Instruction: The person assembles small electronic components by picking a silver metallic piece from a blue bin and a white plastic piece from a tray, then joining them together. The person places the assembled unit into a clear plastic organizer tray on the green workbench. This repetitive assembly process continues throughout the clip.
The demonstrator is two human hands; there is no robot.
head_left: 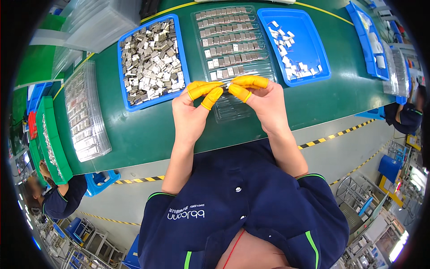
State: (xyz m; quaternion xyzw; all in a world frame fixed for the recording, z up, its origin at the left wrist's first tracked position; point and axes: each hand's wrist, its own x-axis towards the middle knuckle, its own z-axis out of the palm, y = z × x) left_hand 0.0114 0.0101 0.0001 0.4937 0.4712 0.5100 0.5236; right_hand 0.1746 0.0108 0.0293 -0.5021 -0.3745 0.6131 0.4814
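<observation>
Both my hands meet over the near end of the clear plastic tray (230, 112), with yellow finger cots on thumbs and fingers. My left hand (190, 107) is closed in a pinch; whatever sits in its fingertips is mostly covered. Opposite it, my right hand (266, 101) pinches a small white piece (228, 84), of which only a bit shows between the fingertips. Rows of small metal-shelled plugs (230, 47) fill the tray's far slots, while its nearest slots hold none.
A blue bin (121, 76) heaped with metal plug shells stands left of the tray. Another blue bin (316, 49) to the right holds scattered white pieces. Stacked clear trays (87, 112) lie farther left on the green table (304, 101). Co-workers sit at both sides.
</observation>
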